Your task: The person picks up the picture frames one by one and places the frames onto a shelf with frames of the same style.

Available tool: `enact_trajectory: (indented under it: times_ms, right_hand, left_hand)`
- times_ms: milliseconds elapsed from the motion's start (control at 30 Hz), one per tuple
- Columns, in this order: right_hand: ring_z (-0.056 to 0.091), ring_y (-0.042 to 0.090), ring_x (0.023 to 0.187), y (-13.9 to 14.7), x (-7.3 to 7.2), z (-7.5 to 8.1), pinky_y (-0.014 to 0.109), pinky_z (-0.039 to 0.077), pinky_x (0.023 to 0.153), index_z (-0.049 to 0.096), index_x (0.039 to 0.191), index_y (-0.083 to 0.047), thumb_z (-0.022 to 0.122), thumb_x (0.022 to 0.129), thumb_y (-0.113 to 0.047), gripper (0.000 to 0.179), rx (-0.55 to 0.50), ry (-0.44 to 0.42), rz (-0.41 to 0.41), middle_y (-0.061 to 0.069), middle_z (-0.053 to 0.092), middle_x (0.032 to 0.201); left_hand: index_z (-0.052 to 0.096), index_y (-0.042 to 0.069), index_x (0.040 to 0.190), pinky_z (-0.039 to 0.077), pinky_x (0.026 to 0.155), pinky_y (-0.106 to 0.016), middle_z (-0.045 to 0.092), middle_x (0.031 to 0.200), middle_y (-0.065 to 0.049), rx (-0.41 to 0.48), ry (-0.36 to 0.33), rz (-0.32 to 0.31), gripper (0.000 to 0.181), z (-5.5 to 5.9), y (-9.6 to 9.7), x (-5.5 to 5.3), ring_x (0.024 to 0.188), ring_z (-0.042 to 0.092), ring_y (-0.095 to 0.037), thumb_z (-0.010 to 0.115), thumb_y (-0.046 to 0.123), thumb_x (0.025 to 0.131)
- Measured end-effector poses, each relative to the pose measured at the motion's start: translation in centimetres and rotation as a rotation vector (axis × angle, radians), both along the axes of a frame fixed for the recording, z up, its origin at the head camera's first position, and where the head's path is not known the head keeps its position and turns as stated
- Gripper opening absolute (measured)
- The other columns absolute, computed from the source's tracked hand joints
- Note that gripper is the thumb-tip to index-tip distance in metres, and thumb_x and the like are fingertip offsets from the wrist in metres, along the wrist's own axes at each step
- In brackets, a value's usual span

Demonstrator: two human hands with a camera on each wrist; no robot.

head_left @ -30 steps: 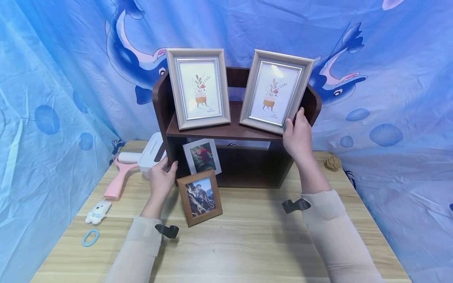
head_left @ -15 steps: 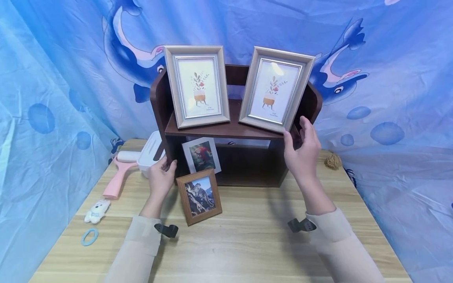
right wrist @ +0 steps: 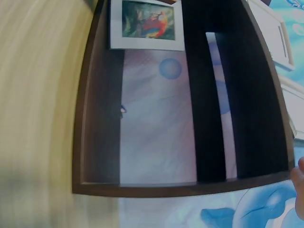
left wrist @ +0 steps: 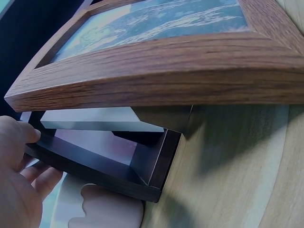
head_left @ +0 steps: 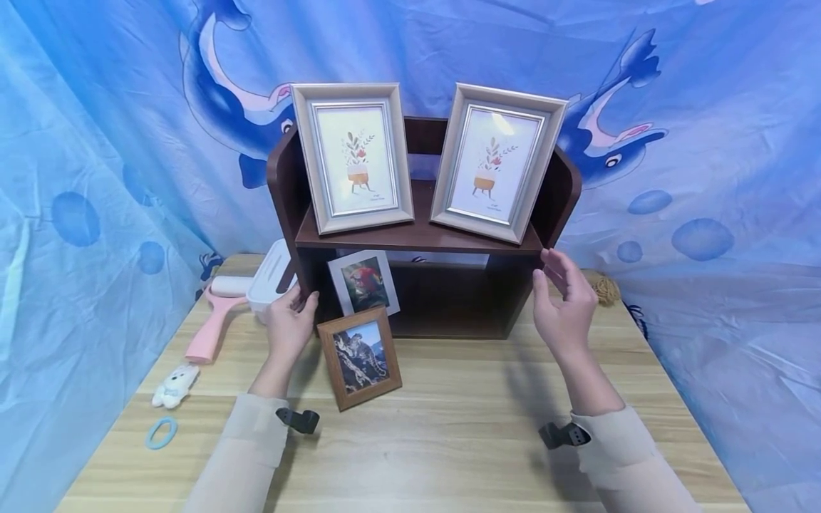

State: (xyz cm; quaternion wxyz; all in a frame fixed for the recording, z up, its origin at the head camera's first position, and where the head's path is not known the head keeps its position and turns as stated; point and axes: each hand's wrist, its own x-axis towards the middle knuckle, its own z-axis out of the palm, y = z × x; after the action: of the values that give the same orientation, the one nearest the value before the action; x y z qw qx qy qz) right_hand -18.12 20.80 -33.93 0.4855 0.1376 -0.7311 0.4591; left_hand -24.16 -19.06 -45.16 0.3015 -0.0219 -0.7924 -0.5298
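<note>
A dark brown two-tier shelf [head_left: 426, 239] stands on the table. My left hand [head_left: 290, 322] grips its left side panel, thumb at the front edge and fingers behind, as the left wrist view also shows. Beside the shelf's right panel my right hand [head_left: 567, 306] is raised, fingers loosely bent around nothing, fingertips right at the panel edge. Two beige picture frames [head_left: 355, 160] [head_left: 497, 164] with plant prints lean on the upper board. On the lower level is a white frame [head_left: 365, 281] with a parrot picture. A wooden frame [head_left: 359, 356] with a leopard picture stands in front.
Left of the shelf are a white box [head_left: 272, 281], a pink lint roller [head_left: 214, 324], a white plush toy [head_left: 175, 385] and a blue ring [head_left: 161, 432]. Behind the right hand lies a twine ball [head_left: 606, 291]. A blue dolphin-print curtain [head_left: 737, 142] surrounds the table.
My right hand has let go of the right beige frame's lower corner and moved down and right to the shelf's side. The left hand stays at the left panel.
</note>
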Motion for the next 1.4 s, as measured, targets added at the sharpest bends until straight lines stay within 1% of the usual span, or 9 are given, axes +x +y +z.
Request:
enact_trajectory:
  times_ms: [133,233,500,667,733,933,1033,1300,1400]
  right_hand:
    - [0.069,0.003,0.099,0.5,0.6,-0.6,0.020,0.056,0.088,0.060,0.112,0.022,0.061,0.086,0.022,0.026,-0.005,-0.027,0.035,0.034,0.069,0.104]
    - [0.067,-0.005,0.095,1.0,0.8,-1.4,0.013,0.055,0.084,0.060,0.110,0.024,0.061,0.086,0.022,0.024,0.003,-0.047,0.046,0.035,0.069,0.101]
    - [0.068,-0.001,0.092,1.7,1.0,-3.0,0.010,0.054,0.081,0.062,0.108,0.022,0.060,0.087,0.022,0.021,-0.027,-0.095,0.028,0.037,0.069,0.097]
    - [0.067,-0.005,0.088,2.4,1.0,-4.0,0.007,0.052,0.078,0.063,0.107,0.020,0.061,0.088,0.019,0.020,-0.054,-0.119,-0.004,0.037,0.068,0.095]
    - [0.065,-0.009,0.087,2.7,0.9,-4.4,0.006,0.051,0.077,0.064,0.107,0.020,0.061,0.088,0.019,0.020,-0.059,-0.126,-0.013,0.038,0.068,0.094]
    - [0.065,-0.009,0.087,3.6,0.5,-5.3,0.006,0.052,0.076,0.064,0.108,0.020,0.061,0.088,0.019,0.020,-0.055,-0.152,-0.016,0.037,0.068,0.094]
    - [0.065,-0.010,0.086,3.9,0.4,-5.7,0.006,0.052,0.076,0.064,0.108,0.019,0.062,0.088,0.019,0.020,-0.054,-0.186,-0.014,0.035,0.070,0.094]
    - [0.064,-0.009,0.089,4.3,0.0,-6.5,0.007,0.052,0.080,0.063,0.113,0.018,0.064,0.090,0.014,0.023,-0.060,-0.286,0.004,0.033,0.070,0.100]
    - [0.064,-0.007,0.091,4.7,-0.5,-7.3,0.008,0.052,0.082,0.062,0.117,0.017,0.065,0.091,0.012,0.026,-0.059,-0.323,0.017,0.033,0.070,0.104]
  left_hand:
    - [0.069,-0.007,0.121,0.054,0.081,-0.013,0.069,0.112,-0.029,-0.012,0.008,0.004,0.030,0.0,0.0,0.0,0.100,0.071,-0.041,0.069,-0.002,0.091]
    - [0.069,-0.007,0.120,0.054,0.082,-0.017,0.069,0.112,-0.029,-0.018,0.004,0.011,0.030,-0.1,0.0,0.0,0.100,0.071,-0.041,0.070,-0.001,0.091]
    - [0.069,-0.008,0.121,0.056,0.084,-0.026,0.068,0.114,-0.030,-0.029,-0.015,0.004,0.030,0.0,0.0,0.2,0.101,0.070,-0.043,0.069,-0.002,0.092]
    - [0.069,-0.008,0.121,0.054,0.081,-0.014,0.070,0.111,-0.029,-0.017,-0.066,-0.002,0.031,-0.2,-0.5,0.7,0.099,0.071,-0.041,0.072,0.005,0.093]
    - [0.068,-0.007,0.122,0.053,0.080,-0.009,0.071,0.110,-0.028,0.020,-0.091,-0.001,0.035,-0.5,-0.9,1.0,0.096,0.073,-0.034,0.074,0.010,0.093]
    - [0.069,-0.004,0.122,0.051,0.079,-0.006,0.073,0.106,-0.024,0.052,-0.097,0.012,0.034,-1.6,-2.0,2.2,0.083,0.065,0.009,0.073,0.016,0.095]
    - [0.071,-0.003,0.118,0.051,0.076,-0.005,0.074,0.104,-0.022,0.036,-0.098,0.035,0.028,-2.4,-2.5,2.9,0.079,0.061,0.016,0.071,0.015,0.096]
    - [0.072,-0.001,0.118,0.051,0.076,-0.005,0.074,0.107,-0.020,0.007,-0.139,0.007,0.029,-3.1,-3.0,4.5,0.081,0.062,0.015,0.063,0.022,0.102]
    - [0.067,-0.004,0.124,0.052,0.081,-0.008,0.072,0.112,-0.022,-0.007,-0.172,-0.063,0.032,-2.0,-2.5,5.7,0.090,0.069,0.002,0.054,0.019,0.106]
